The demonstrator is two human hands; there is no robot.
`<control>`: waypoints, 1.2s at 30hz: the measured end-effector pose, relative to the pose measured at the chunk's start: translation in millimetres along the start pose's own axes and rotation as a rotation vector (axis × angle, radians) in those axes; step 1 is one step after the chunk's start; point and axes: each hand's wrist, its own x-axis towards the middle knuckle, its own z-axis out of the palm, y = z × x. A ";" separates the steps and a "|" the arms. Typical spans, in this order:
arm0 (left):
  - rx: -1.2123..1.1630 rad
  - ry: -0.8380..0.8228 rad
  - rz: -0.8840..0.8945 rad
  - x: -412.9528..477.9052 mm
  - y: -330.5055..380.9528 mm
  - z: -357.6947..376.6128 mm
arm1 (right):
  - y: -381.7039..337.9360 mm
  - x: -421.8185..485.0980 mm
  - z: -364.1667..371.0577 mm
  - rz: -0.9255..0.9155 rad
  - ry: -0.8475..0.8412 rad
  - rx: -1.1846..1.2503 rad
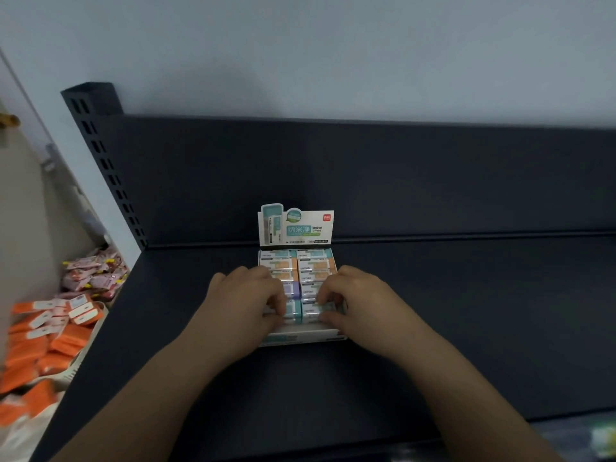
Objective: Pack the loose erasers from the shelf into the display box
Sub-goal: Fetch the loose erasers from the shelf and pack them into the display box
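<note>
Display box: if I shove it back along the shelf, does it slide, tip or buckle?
Likely slides: the display box sits low and flat on the smooth shelf, packed with erasers, so fairly heavy for its size. Its thin card walls may flex if squeezed. The upright header card would probably bend if pushed.
</note>
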 end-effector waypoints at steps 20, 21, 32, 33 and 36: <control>0.094 0.037 0.034 -1.9 2.4 -5.5 | 6.2 -9.5 -12.5 -0.049 0.078 -0.019; 0.082 0.058 0.042 -1.9 3.6 -6.3 | 8.6 -11.5 -15.4 -0.047 0.091 -0.021; 0.091 0.049 0.121 20.3 78.0 -0.3 | 74.2 -49.8 -48.5 0.008 0.113 -0.165; 0.100 0.029 0.134 24.0 89.7 4.8 | 83.0 -55.5 -52.5 0.012 0.114 -0.167; 0.105 0.013 0.161 34.1 131.1 20.1 | 114.0 -77.6 -65.4 0.032 0.128 -0.154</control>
